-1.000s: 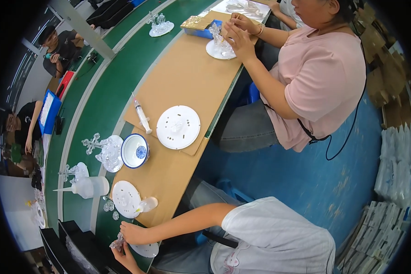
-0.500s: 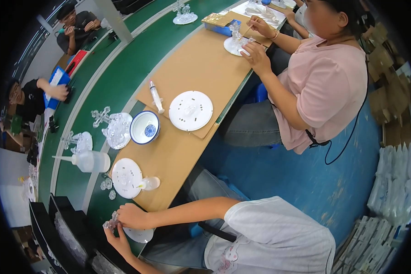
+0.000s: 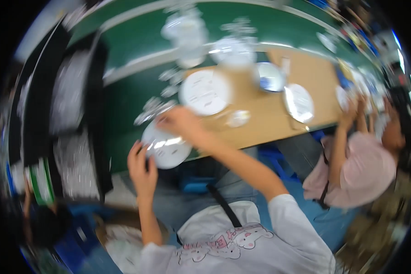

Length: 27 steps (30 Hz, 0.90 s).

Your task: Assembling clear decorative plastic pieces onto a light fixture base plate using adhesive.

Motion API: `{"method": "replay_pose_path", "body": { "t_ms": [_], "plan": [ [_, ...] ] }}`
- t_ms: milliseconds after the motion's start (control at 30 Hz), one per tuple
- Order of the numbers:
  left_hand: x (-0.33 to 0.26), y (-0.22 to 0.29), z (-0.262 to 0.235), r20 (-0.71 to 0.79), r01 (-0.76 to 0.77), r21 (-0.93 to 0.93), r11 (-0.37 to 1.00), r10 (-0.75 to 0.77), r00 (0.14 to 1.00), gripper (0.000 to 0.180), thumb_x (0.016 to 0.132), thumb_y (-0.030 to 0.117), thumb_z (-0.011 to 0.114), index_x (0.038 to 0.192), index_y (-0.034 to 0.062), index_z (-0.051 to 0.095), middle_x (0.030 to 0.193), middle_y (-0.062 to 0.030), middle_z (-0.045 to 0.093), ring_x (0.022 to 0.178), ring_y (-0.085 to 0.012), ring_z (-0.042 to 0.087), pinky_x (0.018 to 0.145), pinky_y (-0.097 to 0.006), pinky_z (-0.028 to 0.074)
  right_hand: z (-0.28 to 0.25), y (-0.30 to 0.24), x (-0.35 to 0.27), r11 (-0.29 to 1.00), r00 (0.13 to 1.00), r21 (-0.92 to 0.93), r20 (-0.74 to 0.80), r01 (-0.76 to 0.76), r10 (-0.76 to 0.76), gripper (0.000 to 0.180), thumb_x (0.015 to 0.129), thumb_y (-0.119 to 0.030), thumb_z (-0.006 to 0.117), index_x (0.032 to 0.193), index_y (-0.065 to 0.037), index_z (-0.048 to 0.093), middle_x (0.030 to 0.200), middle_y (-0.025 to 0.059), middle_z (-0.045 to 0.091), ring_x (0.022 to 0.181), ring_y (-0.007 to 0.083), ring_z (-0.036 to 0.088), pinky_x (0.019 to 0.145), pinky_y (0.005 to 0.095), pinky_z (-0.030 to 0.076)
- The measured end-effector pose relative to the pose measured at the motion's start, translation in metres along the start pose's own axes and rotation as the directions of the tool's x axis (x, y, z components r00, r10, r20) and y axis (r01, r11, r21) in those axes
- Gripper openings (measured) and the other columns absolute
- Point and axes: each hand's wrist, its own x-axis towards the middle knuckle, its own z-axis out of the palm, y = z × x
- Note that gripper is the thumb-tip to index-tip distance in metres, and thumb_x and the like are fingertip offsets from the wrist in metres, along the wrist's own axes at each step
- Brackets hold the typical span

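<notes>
At the green table's (image 3: pixel 123 139) near edge, black bins (image 3: pixel 103 169) bounding the room leftward, the hands work apart at one white disc (image 3: pixel 173 153), left hand (image 3: pixel 144 166) spread by its rim, right hand (image 3: pixel 181 121) over its far side, grip too blurred to tell, two more discs (image 3: pixel 205 93) and one bowl (image 3: pixel 269 77) along the brown board (image 3: pixel 269 121), blue floor (image 3: pixel 335 223) to the right.

A long green counter (image 3: pixel 123 105) bears a flat brown cardboard sheet (image 3: pixel 271 116), on which rest two round white discs (image 3: pixel 205 92), a white bowl with a blue rim (image 3: pixel 270 75) and a small translucent bottle (image 3: pixel 239 118). Left of the sheet, near the front edge, is a glossy round white plate (image 3: pixel 168 150).
</notes>
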Motion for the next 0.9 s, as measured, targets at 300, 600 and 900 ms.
{"method": "replay_pose_path", "body": {
  "t_ms": [300,600,900],
  "plan": [
    [-0.005,-0.003,-0.010,0.291,-0.213,0.103,0.972,0.175,0.941,0.062,0.070,0.033,0.072,0.127,0.0178,0.056,0.141,-0.0083,0.043,0.134,-0.0291,0.035,0.109,-0.053,0.024,-0.029,-0.029,0.009,0.987,0.971,0.068,0.202,-0.143,0.126,0.018,0.083,-0.009,0.066,0.099,0.000,0.068,0.096,0.0049,0.070,0.082,0.0108,0.063,0.074,0.0246,0.050],
    [0.008,-0.013,-0.010,0.185,-0.254,-0.053,0.966,0.259,0.948,0.059,0.068,0.028,0.071,0.125,0.0184,0.058,0.137,-0.0076,0.047,0.130,-0.0302,0.040,0.106,-0.048,0.035,-0.034,-0.029,0.016,0.987,0.965,-0.026,0.206,-0.160,0.162,0.016,0.084,-0.007,0.066,0.097,0.001,0.068,0.093,0.0047,0.069,0.076,0.0077,0.060,0.071,0.0223,0.048],
    [0.012,-0.018,-0.014,0.262,-0.265,-0.058,0.963,0.271,0.926,0.062,0.064,0.021,0.072,0.124,0.0175,0.059,0.137,-0.0069,0.047,0.130,-0.0305,0.039,0.106,-0.047,0.037,-0.038,-0.024,0.026,0.999,0.958,-0.024,0.286,-0.025,0.031,0.017,0.082,-0.010,0.068,0.096,-0.001,0.069,0.087,0.0036,0.069,0.075,0.0080,0.061,0.066,0.0216,0.046]
  ]
}}
